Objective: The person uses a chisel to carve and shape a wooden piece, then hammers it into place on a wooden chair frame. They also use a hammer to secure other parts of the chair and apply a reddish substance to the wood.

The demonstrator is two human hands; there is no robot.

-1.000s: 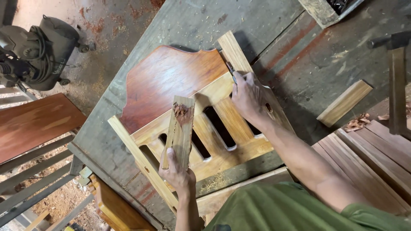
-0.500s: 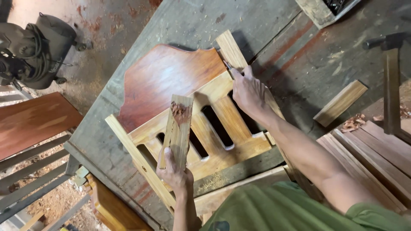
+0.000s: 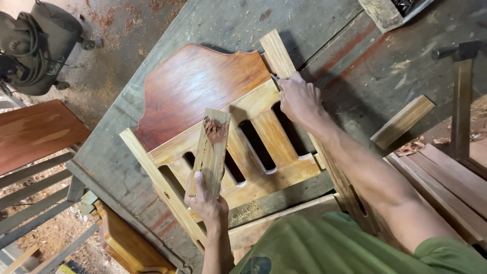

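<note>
Slat-work comes first: the chair back panel (image 3: 228,127) lies flat on the grey, scuffed table (image 3: 324,45), its reddish, glossy arched top board pointing away and 3 pale raw slats between 2 rails below it. Since 1 second ago little has shifted; the panel sits where it was and both hands stay put, so the work looks paused mid-fitting. The left hand (image 3: 205,200) is closed around a short wooden block (image 3: 210,152), its top end smeared with reddish-brown residue. The right hand (image 3: 299,99) presses, fingers curled, on the side post (image 3: 276,53), apparently pinching a thin tool.
</note>
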